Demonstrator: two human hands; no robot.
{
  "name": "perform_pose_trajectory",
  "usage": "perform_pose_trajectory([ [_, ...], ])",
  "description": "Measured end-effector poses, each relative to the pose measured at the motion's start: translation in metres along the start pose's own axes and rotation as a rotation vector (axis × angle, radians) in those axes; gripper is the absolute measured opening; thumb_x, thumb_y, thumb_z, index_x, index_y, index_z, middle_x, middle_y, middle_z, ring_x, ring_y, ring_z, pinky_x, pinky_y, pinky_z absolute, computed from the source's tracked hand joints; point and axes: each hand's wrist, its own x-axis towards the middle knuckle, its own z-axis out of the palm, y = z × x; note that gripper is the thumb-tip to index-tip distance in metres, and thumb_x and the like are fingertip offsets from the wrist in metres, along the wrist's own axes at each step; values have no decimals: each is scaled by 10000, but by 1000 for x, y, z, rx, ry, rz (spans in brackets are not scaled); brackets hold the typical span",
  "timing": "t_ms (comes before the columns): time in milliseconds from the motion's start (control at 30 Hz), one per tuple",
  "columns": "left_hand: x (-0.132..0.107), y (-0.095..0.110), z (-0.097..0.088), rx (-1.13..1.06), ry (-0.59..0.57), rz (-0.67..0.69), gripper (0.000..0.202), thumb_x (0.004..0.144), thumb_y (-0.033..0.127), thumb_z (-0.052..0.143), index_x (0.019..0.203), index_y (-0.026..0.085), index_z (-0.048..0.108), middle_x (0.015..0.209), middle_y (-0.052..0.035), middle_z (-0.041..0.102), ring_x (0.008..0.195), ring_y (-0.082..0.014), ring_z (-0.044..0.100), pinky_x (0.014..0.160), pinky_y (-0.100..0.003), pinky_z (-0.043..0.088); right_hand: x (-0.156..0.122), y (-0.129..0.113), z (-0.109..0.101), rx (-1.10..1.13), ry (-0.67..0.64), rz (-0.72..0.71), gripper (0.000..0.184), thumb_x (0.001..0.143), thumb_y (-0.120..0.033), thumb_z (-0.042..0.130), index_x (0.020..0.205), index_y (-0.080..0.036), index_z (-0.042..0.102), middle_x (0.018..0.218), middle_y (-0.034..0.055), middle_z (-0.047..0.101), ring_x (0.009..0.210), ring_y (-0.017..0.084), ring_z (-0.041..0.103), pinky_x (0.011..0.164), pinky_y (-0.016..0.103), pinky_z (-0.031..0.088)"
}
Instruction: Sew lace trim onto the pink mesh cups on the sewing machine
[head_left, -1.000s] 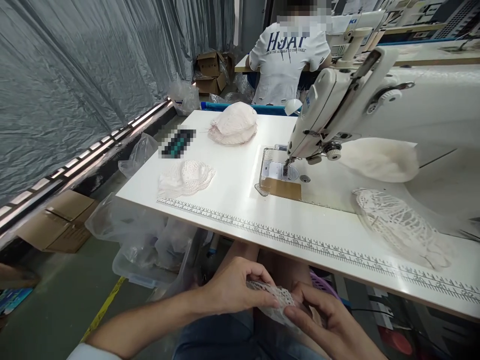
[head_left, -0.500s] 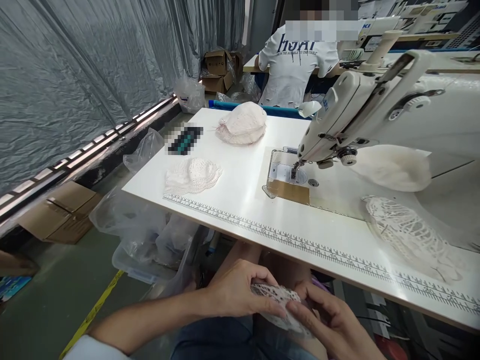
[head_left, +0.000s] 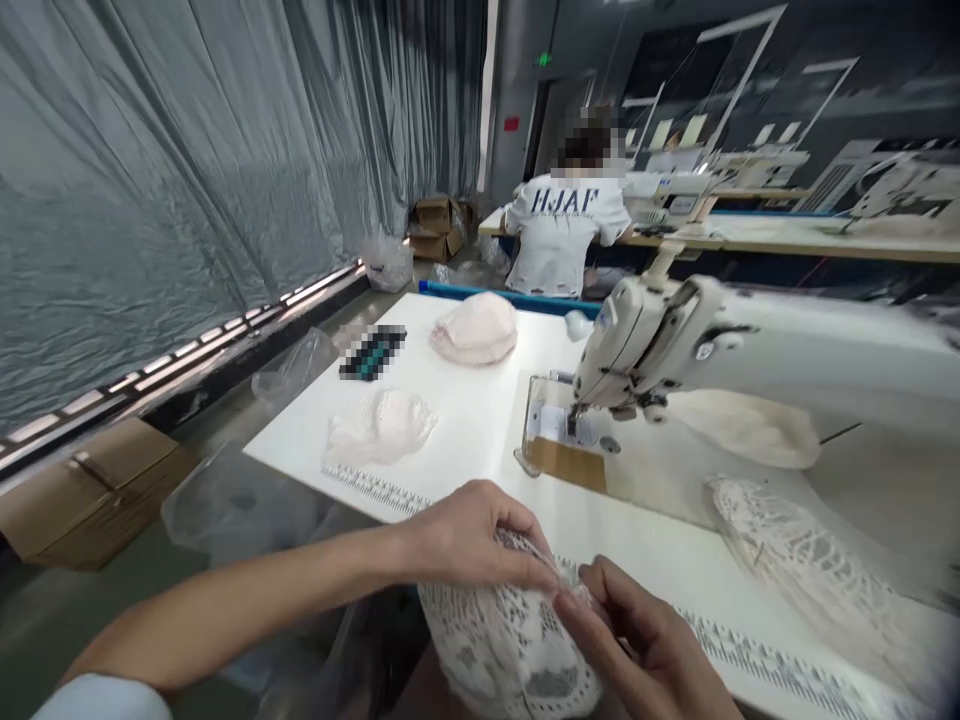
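Observation:
Pinched between my two hands is a white lace piece (head_left: 499, 640), its openwork hanging down in front of the table edge. My left hand (head_left: 480, 540) grips its upper edge with thumb and fingers. Close beside it, my right hand (head_left: 626, 640) pinches the same edge near the left fingertips. Both hands are just above the table's front edge. A sewing machine (head_left: 622, 350) stands beyond them to the right, its needle area over the metal plate. Another lace piece (head_left: 802, 570) lies on the table at the right.
On the white table (head_left: 465, 430) lie a lace piece (head_left: 382, 425), a pale cap-like fabric piece (head_left: 476, 328) and a pixelated dark object (head_left: 373, 352). Printed ruler marks run along the front edge. A cardboard box (head_left: 90, 490) sits at left; a person (head_left: 559, 235) sits ahead.
Both hands have risen from below the table edge with the lace piece, which now hangs open and shows more of itself. The camera view has tilted upward.

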Motion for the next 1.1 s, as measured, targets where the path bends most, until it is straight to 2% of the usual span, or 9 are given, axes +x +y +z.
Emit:
perform_pose_trajectory([
  [167, 106, 13, -57, 239, -161, -15, 217, 642, 366, 730, 741, 173, 728, 707, -13, 674, 713, -160, 601, 626, -226, 431, 77, 18, -36, -305, 94, -140, 453, 864, -563, 378, 592, -228, 241, 529, -50, 286, 492, 115, 315, 462, 240, 255],
  [333, 174, -1, -60, 349, -188, -75, 162, 591, 329, 757, 667, 189, 729, 601, 6, 645, 660, -167, 581, 538, -230, 381, 97, 52, -79, -563, 193, -242, 288, 929, -374, 350, 703, -232, 457, 599, -2, 554, 503, 150, 508, 483, 258, 335],
  [500, 186, 0, -53, 404, -255, -116, 119, 645, 289, 722, 722, 200, 735, 667, 5, 669, 710, -177, 610, 561, -224, 424, 99, 60, -97, -865, 139, -759, 307, 924, -177, 341, 1149, -227, 543, 1103, 79, 657, 842, 188, 646, 634, 264, 478],
  [600, 189, 4, -51, 482, -271, -110, 106, 677, 279, 706, 736, 194, 731, 705, -2, 673, 733, -175, 613, 571, -218, 429, 109, 59, -98, -974, 123, -982, 343, 929, -146, 316, 1144, -162, 583, 1094, 86, 688, 852, 196, 647, 643, 278, 483],
  [700, 193, 8, -51, 576, -271, -104, 110, 691, 295, 706, 724, 191, 719, 700, 3, 663, 696, -154, 597, 543, -206, 409, 115, 59, -96, -1061, 129, -1020, 403, 960, -161, 247, 1092, -151, 628, 1057, 80, 708, 856, 193, 649, 644, 291, 474],
  [833, 197, 11, -59, 732, -260, -91, 175, 650, 356, 749, 685, 199, 682, 567, 42, 583, 551, -117, 528, 501, -212, 369, 116, 68, -91, -1063, 163, -1002, 436, 986, -344, 252, 1093, -165, 635, 1037, 84, 710, 885, 200, 639, 657, 304, 449],
  [933, 194, 8, -62, 918, -76, -41, 252, 679, 360, 746, 613, 159, 608, 544, 25, 518, 546, -129, 484, 526, -251, 349, 116, 80, -84, -1023, 275, -1008, 509, 986, -409, 203, 1084, -157, 635, 1018, 87, 713, 879, 218, 635, 681, 337, 419],
  [1033, 177, -1, -52, 1033, 156, 33, 188, 889, 164, 480, 741, 137, 593, 724, -53, 568, 689, -166, 499, 608, -301, 357, 117, 86, -80, -1037, 335, -1021, 581, 983, -450, 153, 1070, -147, 641, 1015, 85, 714, 859, 229, 638, 700, 357, 404],
  [1100, 162, -9, -39, 1083, 214, 182, 276, 919, 84, 341, 824, 155, 591, 806, -64, 576, 765, -165, 500, 664, -311, 367, 116, 81, -82, -1054, 313, -1013, 576, 984, -456, 164, 1058, -151, 647, 1008, 69, 719, 855, 217, 645, 701, 344, 409],
])
